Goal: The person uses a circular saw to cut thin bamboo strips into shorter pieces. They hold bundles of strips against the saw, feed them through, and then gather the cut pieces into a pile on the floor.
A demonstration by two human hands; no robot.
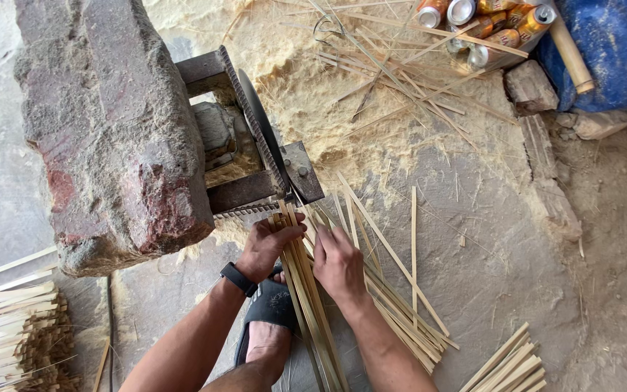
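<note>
Hands down at six o'clock, both working one bundle of bamboo strips (312, 305) that runs from the bottom edge up toward the saw. Left hand (266, 247), black watch (239, 279) on its wrist, wraps its fingers around the top end of the strips, gripping them tight. Right hand (337, 263) lies flat just beside it at three o'clock, palm pressing the strips down, fingers spread rather than curled. Strip tips sit right at the circular blade (261, 131), at twelve o'clock from the hands, mounted in a metal frame against a big stone block (110, 123). Sawdust (313, 94) spreads beyond. Cans (484, 22) lie at one o'clock. A sandalled foot (266, 323) rests under the strips.
</note>
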